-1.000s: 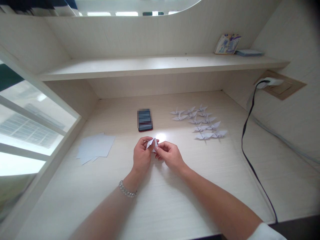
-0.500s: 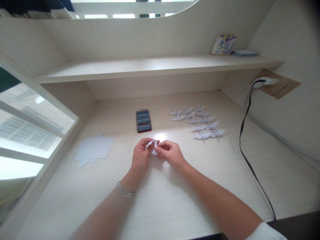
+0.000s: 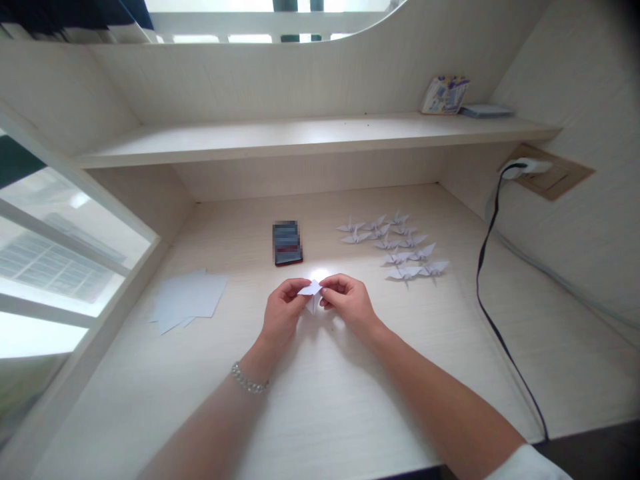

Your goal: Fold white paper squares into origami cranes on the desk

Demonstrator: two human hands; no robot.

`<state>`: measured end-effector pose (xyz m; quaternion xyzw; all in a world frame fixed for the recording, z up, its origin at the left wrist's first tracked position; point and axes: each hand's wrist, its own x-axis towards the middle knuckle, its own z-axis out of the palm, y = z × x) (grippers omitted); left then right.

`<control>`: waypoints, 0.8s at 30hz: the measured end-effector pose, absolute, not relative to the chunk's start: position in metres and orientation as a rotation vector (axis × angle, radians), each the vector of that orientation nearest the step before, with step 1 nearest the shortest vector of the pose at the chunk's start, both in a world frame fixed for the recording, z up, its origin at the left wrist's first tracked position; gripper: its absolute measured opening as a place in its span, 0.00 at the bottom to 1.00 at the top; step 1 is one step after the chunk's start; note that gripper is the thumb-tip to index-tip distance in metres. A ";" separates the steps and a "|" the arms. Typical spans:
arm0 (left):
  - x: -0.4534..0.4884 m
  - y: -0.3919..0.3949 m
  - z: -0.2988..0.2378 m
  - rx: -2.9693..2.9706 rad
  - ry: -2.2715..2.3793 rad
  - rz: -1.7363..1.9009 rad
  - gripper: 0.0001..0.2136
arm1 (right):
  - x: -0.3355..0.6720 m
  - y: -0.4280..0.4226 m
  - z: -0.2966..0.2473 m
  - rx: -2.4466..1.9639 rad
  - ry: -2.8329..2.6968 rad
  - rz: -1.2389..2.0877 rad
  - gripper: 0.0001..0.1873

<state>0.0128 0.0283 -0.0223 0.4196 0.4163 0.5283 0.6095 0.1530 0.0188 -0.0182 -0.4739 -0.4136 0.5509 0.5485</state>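
Note:
Between my two hands, just above the desk, is a small piece of folded white paper. My left hand pinches its left side between thumb and fingers. On the other side, my right hand grips the right edge in the same way. The paper's upper part spreads flat towards both hands, and a narrow point hangs below. Several finished paper cranes stand in loose rows beyond my right hand. Left of my left hand lies a loose stack of white paper sheets.
A phone lies behind my hands, its screen blurred. A shelf runs across the back, with a patterned box and a flat pad on it. A black cable drops from the wall socket over the desk's right side.
The folded paper has been turned and opened out between my fingers, so its flat top now shows. My right hand has shifted slightly to the right. The view has tilted a little.

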 end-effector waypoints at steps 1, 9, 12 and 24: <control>0.013 0.029 -0.023 0.965 0.961 1.216 0.10 | 0.153 0.019 -0.018 -1.124 -0.979 1.308 0.08; 0.010 0.030 -0.030 1.086 0.995 1.195 0.10 | 0.158 0.020 -0.018 -1.145 -1.022 1.366 0.10; 0.010 0.029 -0.028 1.146 1.031 1.208 0.09 | 0.160 0.020 -0.017 -1.117 -1.030 1.344 0.09; 0.010 0.027 -0.026 1.205 1.119 1.178 0.09 | 0.169 0.022 -0.018 -1.115 -1.216 1.260 0.08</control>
